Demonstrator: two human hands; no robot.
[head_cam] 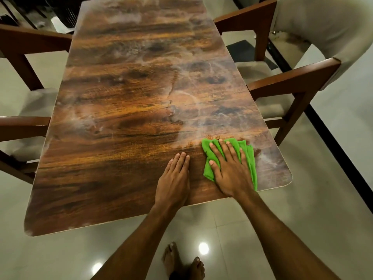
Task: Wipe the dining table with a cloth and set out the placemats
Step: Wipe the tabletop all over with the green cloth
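A long wooden dining table [125, 110] with dark grain stretches away from me, and whitish smears cover its far end and right side. My right hand [230, 168] lies flat, fingers spread, pressing a green cloth [250, 158] onto the table near the near-right corner. My left hand [175, 178] rests flat on the bare wood just left of the cloth, fingers together, holding nothing. No placemats are in view.
Wooden chairs with pale cushions stand along both sides: two on the left [24, 126] and two on the right [290, 87]. A white curtain [323, 27] hangs at the far right. My bare feet [181, 263] stand on the glossy tiled floor below the table's near edge.
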